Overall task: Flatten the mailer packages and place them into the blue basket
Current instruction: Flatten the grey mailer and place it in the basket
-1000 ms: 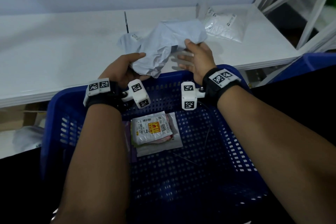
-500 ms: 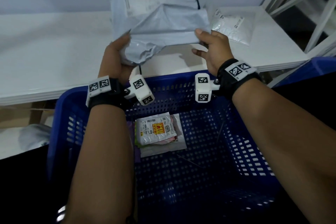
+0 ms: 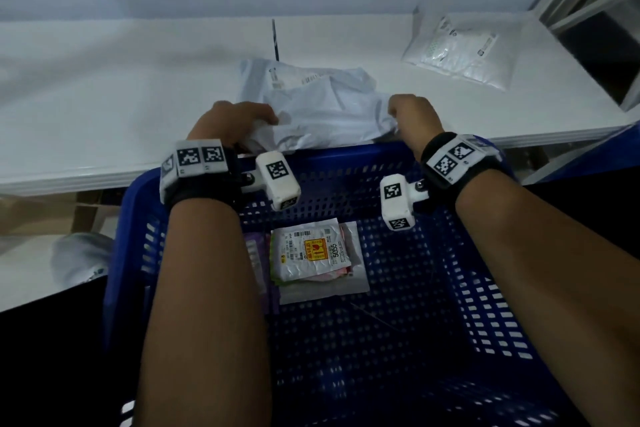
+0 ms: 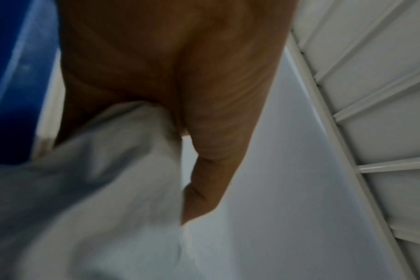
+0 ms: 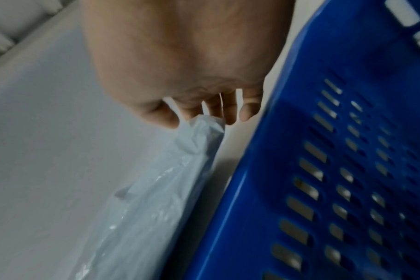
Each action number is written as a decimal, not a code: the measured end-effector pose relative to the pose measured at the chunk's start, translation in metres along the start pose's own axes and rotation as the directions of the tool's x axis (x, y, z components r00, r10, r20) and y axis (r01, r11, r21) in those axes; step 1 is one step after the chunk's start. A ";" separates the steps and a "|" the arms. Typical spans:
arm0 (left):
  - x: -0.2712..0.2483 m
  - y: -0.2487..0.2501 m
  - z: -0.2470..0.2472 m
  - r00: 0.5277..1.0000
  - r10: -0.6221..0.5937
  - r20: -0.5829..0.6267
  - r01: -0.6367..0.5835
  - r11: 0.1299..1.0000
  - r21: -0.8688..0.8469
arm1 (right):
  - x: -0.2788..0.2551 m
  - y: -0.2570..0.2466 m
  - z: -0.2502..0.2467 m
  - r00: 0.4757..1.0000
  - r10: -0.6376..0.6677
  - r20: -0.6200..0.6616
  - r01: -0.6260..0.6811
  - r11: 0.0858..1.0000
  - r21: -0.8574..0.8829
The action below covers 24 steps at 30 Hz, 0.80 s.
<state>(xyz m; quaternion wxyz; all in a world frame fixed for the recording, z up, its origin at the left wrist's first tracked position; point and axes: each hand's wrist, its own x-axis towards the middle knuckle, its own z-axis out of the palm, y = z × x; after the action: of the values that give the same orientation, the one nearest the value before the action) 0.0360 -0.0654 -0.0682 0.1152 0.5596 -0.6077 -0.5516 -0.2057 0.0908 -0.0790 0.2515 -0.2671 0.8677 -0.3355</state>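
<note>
Fingers (image 5: 213, 111) of both hands pinching opposite ends of grey mailer (image 3: 322, 114)

White table (image 3: 104, 97) before me: one crumpled grey mailer (image 3: 322, 107) at the near edge, one white packet (image 3: 460, 52) at the far right, one thin dark rod (image 3: 275, 40) beyond the mailer.

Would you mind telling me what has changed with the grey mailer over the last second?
Both hands lifted the grey mailer upright above the table, then brought it back down onto the white table. The left hand and right hand still grip its near corners. The blue basket, its flattened packages and the white pouch stayed put.
</note>
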 end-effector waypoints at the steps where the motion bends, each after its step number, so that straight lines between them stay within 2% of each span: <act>1: 0.004 0.003 -0.001 1.000 -0.015 0.008 0.015 1.000 -0.014 | 0.004 -0.004 -0.003 0.999 -0.014 -0.032 0.014 1.000 0.007; 2: 0.007 0.006 -0.002 0.999 -0.042 0.008 0.042 0.998 -0.042 | 0.008 -0.010 -0.005 0.999 0.014 -0.033 -0.010 0.995 0.099; 3: 0.011 0.010 -0.003 0.997 -0.079 -0.005 0.079 0.994 -0.070 | 0.008 -0.018 -0.006 0.998 0.053 0.029 -0.059 0.967 0.248; 5: 0.019 0.019 -0.004 0.993 -0.112 -0.034 0.110 0.991 -0.072 | 0.026 -0.018 -0.008 0.963 0.141 0.229 -0.230 0.873 0.430; 6: 0.023 0.023 -0.003 0.995 -0.089 -0.042 0.088 0.996 -0.026 | 0.025 -0.022 -0.010 0.922 0.167 0.350 -0.311 0.858 0.409; 9: 0.024 0.028 0.009 0.993 0.084 -0.088 -0.065 0.978 0.199 | 0.035 -0.032 -0.011 0.886 0.148 0.441 -0.290 0.917 0.275; 12: 0.029 0.024 0.025 0.981 0.156 -0.113 -0.141 0.982 0.128 | 0.050 -0.038 -0.003 0.875 0.173 0.453 -0.279 0.944 0.177; 13: 0.031 0.021 0.027 0.976 0.161 -0.144 -0.153 0.986 0.064 | 0.057 -0.036 0.001 0.883 0.166 0.439 -0.280 0.937 0.209; 15: 0.037 0.016 0.024 0.966 0.126 -0.225 -0.145 0.987 -0.068 | 0.058 -0.038 0.003 0.924 0.142 0.355 -0.282 0.881 0.381; 17: 0.041 0.011 0.020 0.947 0.125 -0.295 -0.180 0.969 -0.169 | 0.048 -0.042 0.002 0.974 0.081 0.211 -0.182 0.836 0.518; 19: 0.043 0.006 0.020 0.928 0.144 -0.344 -0.224 0.953 -0.205 | 0.048 -0.037 0.006 0.993 0.027 0.113 -0.083 0.844 0.530; 21: 0.043 0.004 0.027 0.913 0.134 -0.386 -0.193 0.974 -0.117 | 0.049 -0.034 0.012 0.999 0.032 0.000 -0.029 0.917 0.398; 23: 0.040 0.011 0.038 0.867 0.196 -0.457 -0.138 0.978 0.158 | 0.046 -0.037 0.015 0.992 -0.013 -0.123 0.018 0.999 0.040; 24: 0.035 0.018 0.043 0.832 0.305 -0.464 -0.150 0.928 0.341 | 0.040 -0.040 0.017 0.981 -0.075 -0.180 0.048 0.987 -0.153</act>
<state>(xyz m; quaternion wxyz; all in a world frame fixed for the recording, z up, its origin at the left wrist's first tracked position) -0.0189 -0.0746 -0.0865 0.2536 0.6185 -0.6927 -0.2708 -0.2125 0.0323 -0.0714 0.1386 -0.2795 0.9011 -0.3010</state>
